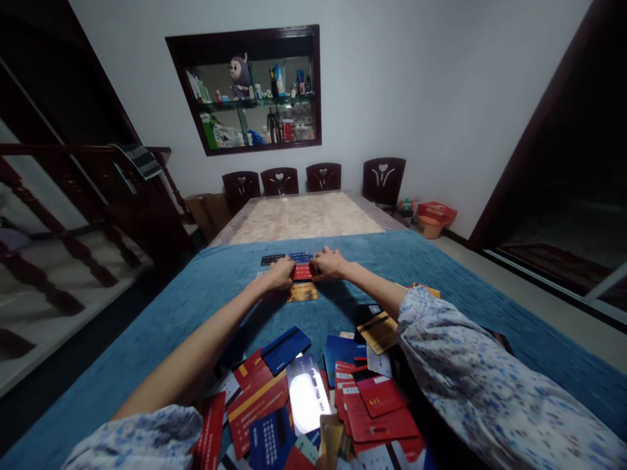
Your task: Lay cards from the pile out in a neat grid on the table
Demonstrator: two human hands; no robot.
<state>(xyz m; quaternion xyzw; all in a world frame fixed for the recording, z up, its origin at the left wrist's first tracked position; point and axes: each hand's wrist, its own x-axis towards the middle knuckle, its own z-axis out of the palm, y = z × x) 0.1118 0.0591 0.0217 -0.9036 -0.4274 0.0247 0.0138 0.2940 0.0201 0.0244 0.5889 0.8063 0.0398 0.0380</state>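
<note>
My left hand (280,273) is at the left edge of a red card (302,272), fingers curled down onto it. At its right edge, my right hand (329,264) grips the same card with bent fingers. The card lies flat or nearly so on a blue cloth (196,313). Just beyond it are a dark card (272,259) and a blue card (300,257), side by side. A gold card (302,292) lies on the near side. My left hand partly covers another card whose face I cannot make out.
Close to me is a loose heap of overlapping cards, among them a red card (382,418), a blue card (286,349) and a gold-and-black card (378,331). The stone tabletop (304,215) continues past the cloth, with several dark chairs (324,178) at its far end.
</note>
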